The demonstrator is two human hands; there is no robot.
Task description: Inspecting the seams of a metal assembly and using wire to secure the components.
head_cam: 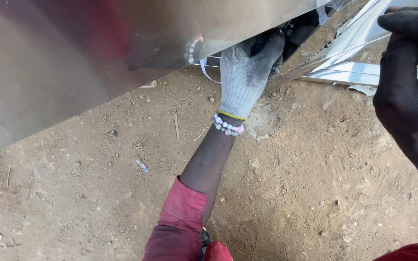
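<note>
My left hand [248, 72], in a grey-white knit glove with a dark palm and a bead bracelet at the wrist, reaches forward. It grips the lower edge of a large shiny metal sheet [73, 58] that fills the upper left. The sheet mirrors the bracelet and my red sleeve. My right hand [407, 92], in a dark glove, hovers at the right edge with its fingers curled and apart. Nothing shows inside it. It is in front of a folded shiny metal strip [359, 72] on the ground.
Below lies sandy dirt ground [306, 183] with small stones, twigs and a blue scrap [141, 166]. A thin white strip [206, 72] hangs near the sheet's edge. More bent metal leans at the upper right [359, 29].
</note>
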